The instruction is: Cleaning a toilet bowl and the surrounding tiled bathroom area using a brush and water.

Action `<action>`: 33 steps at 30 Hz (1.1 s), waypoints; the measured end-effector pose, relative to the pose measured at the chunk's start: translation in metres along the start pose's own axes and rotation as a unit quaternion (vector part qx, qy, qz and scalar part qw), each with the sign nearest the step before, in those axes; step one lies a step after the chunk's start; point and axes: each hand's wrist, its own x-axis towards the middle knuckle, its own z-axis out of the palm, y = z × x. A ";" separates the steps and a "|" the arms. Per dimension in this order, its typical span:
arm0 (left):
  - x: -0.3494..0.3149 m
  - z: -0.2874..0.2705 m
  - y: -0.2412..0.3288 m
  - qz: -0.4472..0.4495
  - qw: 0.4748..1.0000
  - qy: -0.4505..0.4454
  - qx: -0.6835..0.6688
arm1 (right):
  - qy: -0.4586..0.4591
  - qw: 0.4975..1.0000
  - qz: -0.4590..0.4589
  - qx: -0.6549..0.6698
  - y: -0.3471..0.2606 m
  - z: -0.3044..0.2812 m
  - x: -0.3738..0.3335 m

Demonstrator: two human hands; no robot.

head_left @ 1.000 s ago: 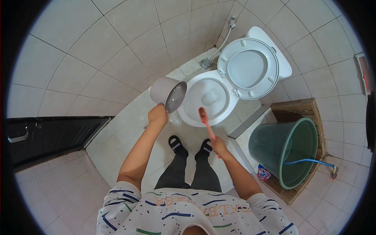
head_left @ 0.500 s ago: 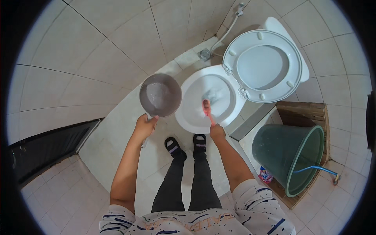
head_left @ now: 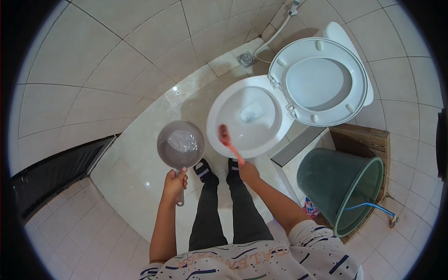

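My left hand [head_left: 174, 186] is closed around the handle of a grey water dipper [head_left: 181, 143], held level over the floor left of the toilet, with some water in it. My right hand [head_left: 249, 172] grips the handle of a pink scrub brush [head_left: 231, 145]. Its head is over the near left part of the white toilet bowl [head_left: 273, 133]. Water lies at the bottom of the bowl. The toilet seat and lid [head_left: 318, 83] are raised against the tank.
At the right a green bucket [head_left: 322, 179] stands tilted in a tiled corner, with a blue hose [head_left: 368, 204] over its rim. A colourful packet [head_left: 311, 207] lies beside it. Behind the toilet are a spray hose [head_left: 275, 36] and a floor drain [head_left: 246, 59]. A dark door panel [head_left: 56, 172] is at the left.
The dipper has come back toward me, away from the bowl's left rim. The brush has moved from the bowl's middle left and nearer, lifting out toward the rim.
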 end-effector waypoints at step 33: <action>-0.032 0.007 -0.020 -0.012 0.998 0.008 -0.055 | 0.037 0.923 0.151 0.351 -0.022 -0.025 0.127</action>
